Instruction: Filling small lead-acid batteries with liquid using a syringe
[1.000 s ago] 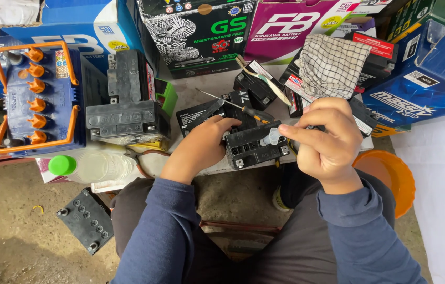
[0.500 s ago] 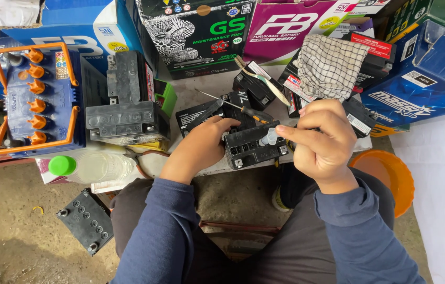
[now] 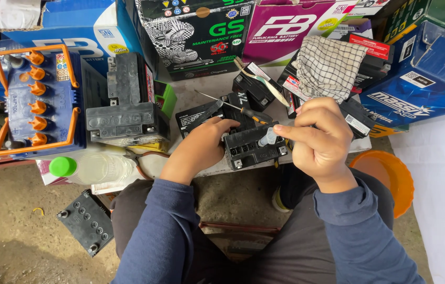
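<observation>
Nearest, on the dirt floor (image 3: 12,231) by the left knee, lies a small black battery (image 3: 87,222), untouched. Further up, left hand (image 3: 201,147) wrapped around the side of the small black battery case (image 3: 251,147) at the bench edge, steadying it exactly as half a second ago. Right hand (image 3: 322,139) pinching a small clear dropper-like piece (image 3: 267,138), tip now pressed to the case top, slightly lower than before; looks like filling or dosing under way, barely any motion. Just behind, a screwdriver (image 3: 243,111); beyond, a checked rag (image 3: 328,66), then a blue battery with orange caps (image 3: 38,108) far left.
</observation>
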